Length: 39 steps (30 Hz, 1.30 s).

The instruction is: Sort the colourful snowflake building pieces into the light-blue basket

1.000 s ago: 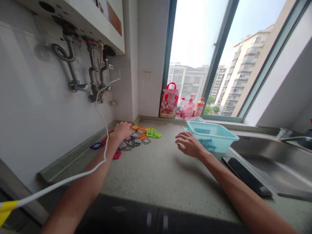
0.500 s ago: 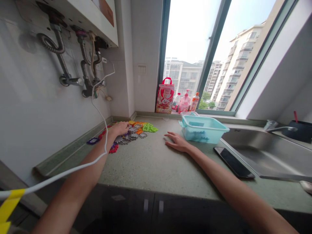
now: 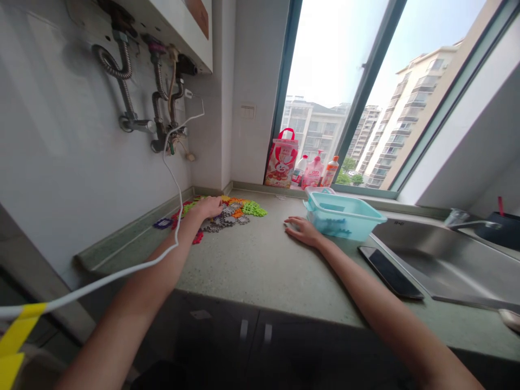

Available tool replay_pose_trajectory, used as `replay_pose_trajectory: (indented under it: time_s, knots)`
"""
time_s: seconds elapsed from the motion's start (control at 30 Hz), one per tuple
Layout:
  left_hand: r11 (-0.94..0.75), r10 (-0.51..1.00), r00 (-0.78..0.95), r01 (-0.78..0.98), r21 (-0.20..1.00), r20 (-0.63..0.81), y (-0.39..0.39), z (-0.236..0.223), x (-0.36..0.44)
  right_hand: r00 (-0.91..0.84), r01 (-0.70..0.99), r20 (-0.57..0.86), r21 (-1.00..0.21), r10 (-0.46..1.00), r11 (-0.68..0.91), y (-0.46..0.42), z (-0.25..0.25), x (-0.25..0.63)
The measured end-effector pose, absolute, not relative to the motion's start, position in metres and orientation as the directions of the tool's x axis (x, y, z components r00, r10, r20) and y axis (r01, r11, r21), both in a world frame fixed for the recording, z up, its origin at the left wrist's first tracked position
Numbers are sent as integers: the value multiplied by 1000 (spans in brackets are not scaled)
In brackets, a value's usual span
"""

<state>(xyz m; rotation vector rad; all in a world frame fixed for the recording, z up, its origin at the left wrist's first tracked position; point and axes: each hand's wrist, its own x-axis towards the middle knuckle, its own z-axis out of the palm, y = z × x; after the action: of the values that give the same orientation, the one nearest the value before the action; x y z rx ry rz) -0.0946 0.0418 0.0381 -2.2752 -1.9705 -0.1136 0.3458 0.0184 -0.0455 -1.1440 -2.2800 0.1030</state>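
My left hand (image 3: 209, 207) lies palm down over the left part of a pile of colourful interlocking plastic pieces (image 3: 231, 213). Its fingers reach forward across them, and anything beneath the palm is hidden. Grey, orange and lime green pieces show to the right of this hand, with red and dark blue ones on its other side. On the counter (image 3: 252, 260), my right hand (image 3: 303, 230) rests with outstretched fingers and holds nothing. Just beside it stands a translucent turquoise plastic box (image 3: 349, 219) with some dark blue pieces inside.
A white cable (image 3: 134, 266) hangs across my left forearm. A black phone (image 3: 390, 272) lies between the box and the steel sink (image 3: 459, 254). A red-handled bag (image 3: 281, 162) and several bottles (image 3: 314, 172) line the windowsill. Metal pipes (image 3: 160, 103) run down the left wall.
The view has swung slightly to the left, so everything sits further right. My right hand's fingers have drawn a little closer together. My left hand stays over the pile.
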Motion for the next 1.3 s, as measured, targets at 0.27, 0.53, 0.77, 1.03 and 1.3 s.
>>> replay_pose_trajectory:
  time_s: [0.27,0.53,0.77,1.03,1.3]
  knots:
    - [-136,963,156,985,-105,221,46,34,-95,-506,674,463,-314,727,669,18,-41,350]
    - [-135,903,151,988,-69,403,45,29,-86,-508,670,453,-326,733,666,9,-39,356]
    - [-294,800,219,955,46,559,16,52,-57,-445,719,463,-325,766,614,4,-35,349]
    - [-619,589,396,782,78,704,-84,33,-25,-445,770,441,-256,779,585,5,-32,344]
    - [-695,531,509,719,4,678,-66,9,-33,-412,861,382,-133,827,491,1,-29,331]
